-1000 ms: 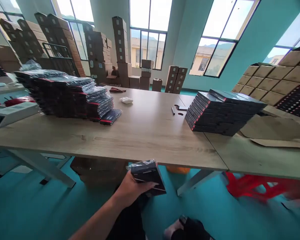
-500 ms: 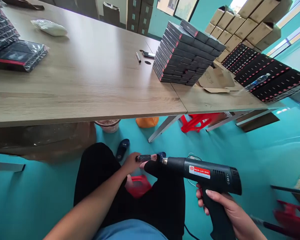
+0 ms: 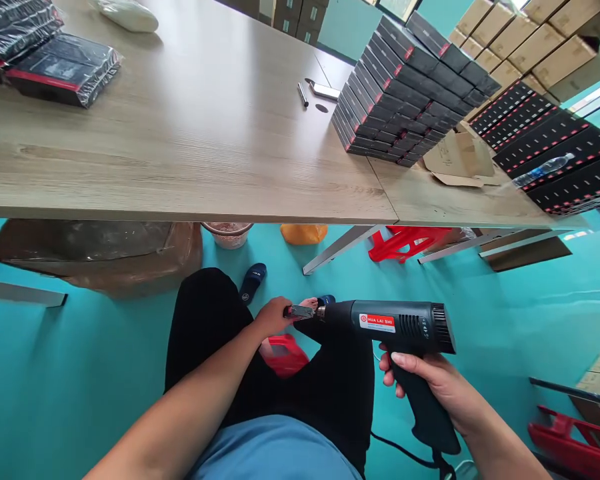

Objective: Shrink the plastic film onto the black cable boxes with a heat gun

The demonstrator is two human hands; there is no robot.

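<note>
My right hand (image 3: 420,377) is wrapped round the handle of a dark heat gun (image 3: 395,325) with a red and white label. Its nozzle points left, just at the end of a small dark box (image 3: 300,311) with a shiny surface, seen edge-on. That box is gripped by my left hand (image 3: 273,316) above my lap, its far side hidden. Whether the nozzle touches the box I cannot tell. A black cord (image 3: 405,456) hangs from the gun's handle.
A wooden table (image 3: 195,153) stands ahead, bearing a tall stack of dark boxes (image 3: 405,93), film-wrapped boxes (image 3: 63,67), a pen (image 3: 303,95) and flattened cardboard (image 3: 455,157). Beneath it are a brown plastic bag (image 3: 105,253), a bin (image 3: 229,236) and a red stool (image 3: 405,243).
The heat gun has moved left and levelled out, its nozzle now closer to the small box. My left hand has shifted slightly right and up in view. The camera view has shifted too.
</note>
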